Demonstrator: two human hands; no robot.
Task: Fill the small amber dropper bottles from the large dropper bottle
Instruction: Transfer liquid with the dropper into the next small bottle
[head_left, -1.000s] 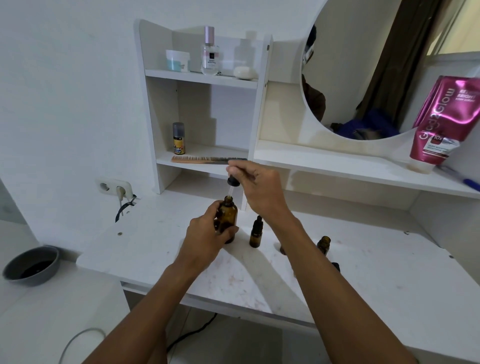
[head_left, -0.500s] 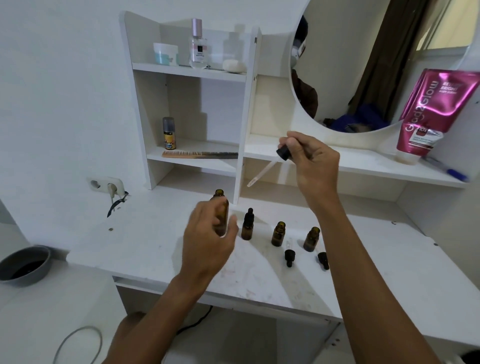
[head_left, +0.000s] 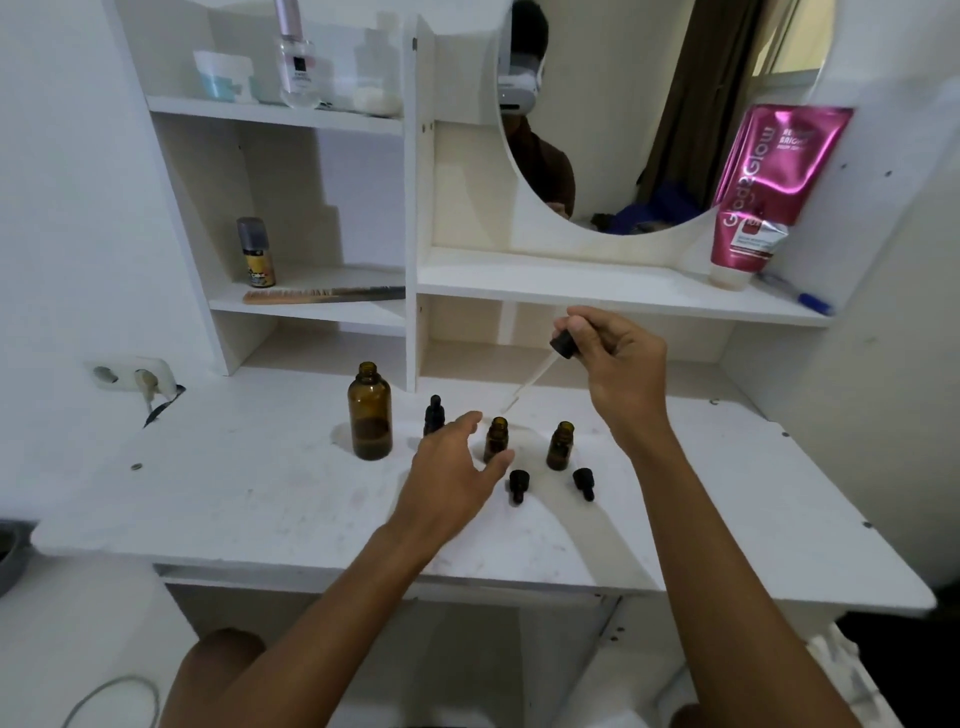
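On the white desk, toward its rear middle, the large amber bottle stands upright and uncapped, with dark liquid low inside. To its right, three small bottles stand in a row: the capped small bottle nearest, then the middle small bottle and the right small bottle, both open. One loose cap lies in front of the middle one, and a second cap lies in front of the right one. The right hand is raised above the row, its grip pinched on the black bulb of the dropper. The glass tube slants down to the left, its tip just above the middle bottle's mouth. The left hand holds nothing, its grip wide. Its thumb is near that bottle's base; contact cannot be told. Behind, the lower shelf carries a comb and a spray can.
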